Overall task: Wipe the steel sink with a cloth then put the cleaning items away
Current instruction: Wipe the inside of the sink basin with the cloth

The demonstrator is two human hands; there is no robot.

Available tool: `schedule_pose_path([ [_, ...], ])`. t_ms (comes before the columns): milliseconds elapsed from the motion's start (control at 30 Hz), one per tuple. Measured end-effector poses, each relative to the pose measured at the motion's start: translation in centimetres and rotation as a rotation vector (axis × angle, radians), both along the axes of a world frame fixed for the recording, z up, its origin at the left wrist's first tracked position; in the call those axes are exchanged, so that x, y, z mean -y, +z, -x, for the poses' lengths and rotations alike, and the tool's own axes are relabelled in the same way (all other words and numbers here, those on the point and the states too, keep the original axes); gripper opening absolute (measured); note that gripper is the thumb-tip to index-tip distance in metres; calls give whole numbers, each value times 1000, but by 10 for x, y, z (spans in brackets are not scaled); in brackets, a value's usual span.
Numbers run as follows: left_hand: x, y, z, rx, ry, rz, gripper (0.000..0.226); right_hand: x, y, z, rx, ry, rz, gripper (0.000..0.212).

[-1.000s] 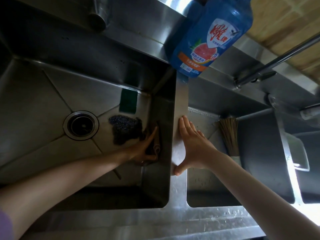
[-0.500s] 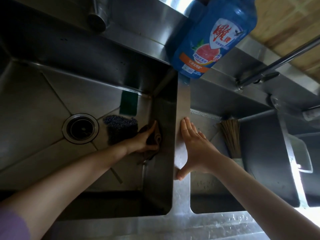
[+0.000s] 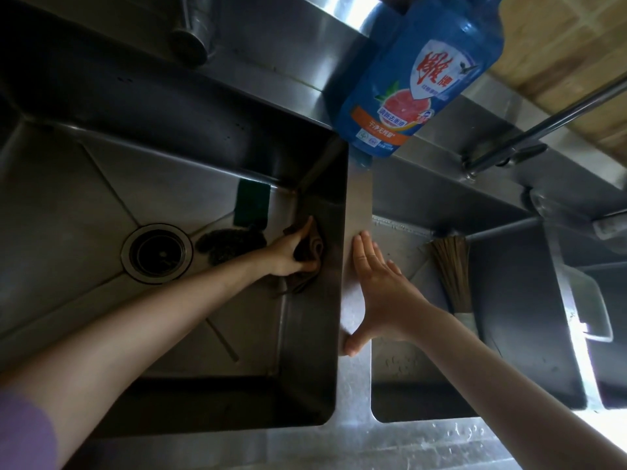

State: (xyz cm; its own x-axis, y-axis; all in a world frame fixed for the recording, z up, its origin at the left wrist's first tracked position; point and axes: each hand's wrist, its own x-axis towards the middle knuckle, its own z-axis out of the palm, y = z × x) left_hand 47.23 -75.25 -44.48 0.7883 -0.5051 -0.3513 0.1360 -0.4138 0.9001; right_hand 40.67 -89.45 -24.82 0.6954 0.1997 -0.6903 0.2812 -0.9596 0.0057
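Note:
A double steel sink (image 3: 84, 184) fills the view. Down in the left basin my left hand (image 3: 288, 254) grips a brown cloth (image 3: 310, 252) and holds it against the basin's right wall, near the far corner. My right hand (image 3: 383, 290) lies flat with straight fingers on the steel divider (image 3: 356, 198) between the two basins. A green scouring pad (image 3: 251, 206) leans in the far right corner of the left basin. A dark steel-wool scrubber (image 3: 230, 244) lies on the basin floor between the drain (image 3: 157, 253) and my left hand.
A blue dish-soap bottle (image 3: 417, 79) stands on the back ledge above the divider. A straw brush (image 3: 453, 273) lies in the right basin. A tap spout (image 3: 190, 39) hangs over the left basin and a second tap (image 3: 543, 127) over the right. A white container (image 3: 590, 307) sits far right.
My left hand has slid the cloth along the right wall toward the far corner. My right hand stays flat on the divider.

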Motion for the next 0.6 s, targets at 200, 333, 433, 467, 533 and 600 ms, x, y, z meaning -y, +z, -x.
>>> schedule_pose_path([
  [200, -1, 13, -2, 33, -3, 42, 101, 0, 0, -1, -5, -2, 5, 160],
  [333, -1, 21, 6, 52, 6, 103, 102, 0, -1, -1, -4, 0, 7, 160],
  [433, 2, 19, 15, 56, 41, 134, 102, 0, -1, -1, -7, 3, 4, 159],
  [467, 3, 17, 17, 54, 54, 142, 101, 0, -1, -1, -5, 4, 2, 159],
  [533, 3, 14, 17, 38, 63, 137, 101, 0, -1, -1, -5, 5, 0, 159],
  [600, 3, 13, 14, 19, 63, 105, 101, -1, -1, -1, -10, 3, -6, 159],
])
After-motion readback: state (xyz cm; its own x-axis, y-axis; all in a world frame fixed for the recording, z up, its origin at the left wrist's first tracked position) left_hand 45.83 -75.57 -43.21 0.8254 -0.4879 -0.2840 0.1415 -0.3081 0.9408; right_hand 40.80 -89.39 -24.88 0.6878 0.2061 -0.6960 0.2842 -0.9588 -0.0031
